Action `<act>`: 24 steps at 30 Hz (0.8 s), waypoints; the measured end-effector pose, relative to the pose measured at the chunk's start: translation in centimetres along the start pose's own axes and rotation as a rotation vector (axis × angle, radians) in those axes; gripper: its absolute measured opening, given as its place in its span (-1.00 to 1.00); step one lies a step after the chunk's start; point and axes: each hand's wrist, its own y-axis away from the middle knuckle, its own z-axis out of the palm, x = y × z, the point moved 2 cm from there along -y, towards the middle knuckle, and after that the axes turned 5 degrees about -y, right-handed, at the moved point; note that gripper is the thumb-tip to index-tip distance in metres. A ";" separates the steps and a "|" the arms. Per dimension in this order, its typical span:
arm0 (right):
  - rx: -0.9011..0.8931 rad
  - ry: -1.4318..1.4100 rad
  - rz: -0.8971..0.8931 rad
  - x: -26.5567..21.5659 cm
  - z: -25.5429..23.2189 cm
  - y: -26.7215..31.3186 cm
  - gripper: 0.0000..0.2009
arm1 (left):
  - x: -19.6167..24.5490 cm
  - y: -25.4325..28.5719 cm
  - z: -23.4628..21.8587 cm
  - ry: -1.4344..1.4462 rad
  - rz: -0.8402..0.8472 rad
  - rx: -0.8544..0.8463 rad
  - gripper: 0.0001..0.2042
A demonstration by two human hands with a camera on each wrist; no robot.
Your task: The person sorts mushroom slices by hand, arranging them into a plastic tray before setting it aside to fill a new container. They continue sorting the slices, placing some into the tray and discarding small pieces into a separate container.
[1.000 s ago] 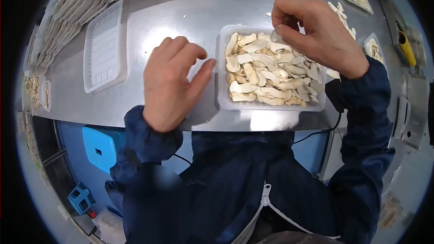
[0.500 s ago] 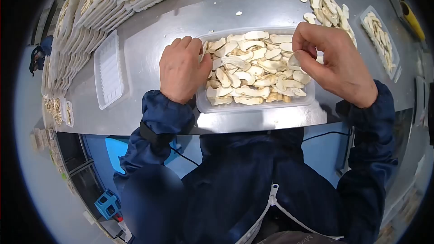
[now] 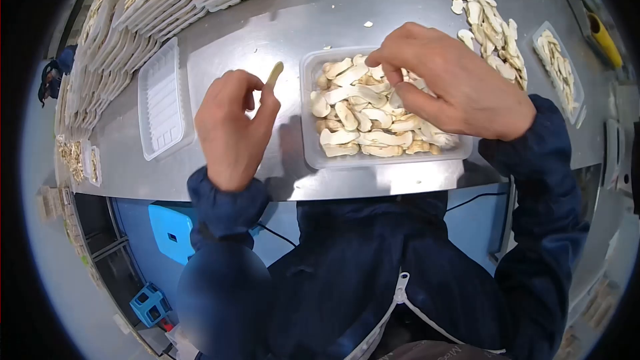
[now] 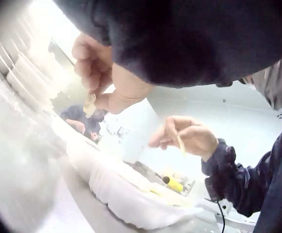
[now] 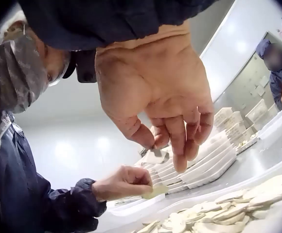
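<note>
Left of the tray, my left hand (image 3: 237,123) pinches a pale mushroom-like slice (image 3: 275,75) that points up from its fingertips; the left wrist view shows this slice (image 4: 89,104) too. Over the upper right of a clear plastic tray (image 3: 309,127) is my right hand (image 3: 453,83), curved palm down. In the right wrist view its thumb and a finger pinch a small pale slice (image 5: 155,156), hidden from above. Many overlapping cream slices (image 3: 377,139) fill the tray, partly covered by that hand.
An empty clear tray (image 3: 162,100) lies to the left, beside tall stacks of filled trays (image 3: 110,53). Behind the right hand is a loose pile of slices (image 3: 490,27), with a filled tray (image 3: 559,70) farther right. A yellow object (image 3: 603,40) is at the far right.
My left hand has drawn back left from the tray's edge with a slice now showing in its fingers. My right hand has moved left over the tray.
</note>
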 end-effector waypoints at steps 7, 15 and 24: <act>-0.164 0.107 0.079 0.5 2.5 -3.9 -0.74 | -3.0 7.5 -2.3 0.331 -0.149 0.026 -0.93; -0.217 0.040 0.118 0.1 3.5 -5.4 -0.74 | -4.2 12.0 0.5 0.498 -0.200 0.087 -0.89; -0.252 0.066 0.120 0.2 4.0 -6.6 -0.76 | -4.8 12.3 1.4 0.508 -0.143 0.141 -0.86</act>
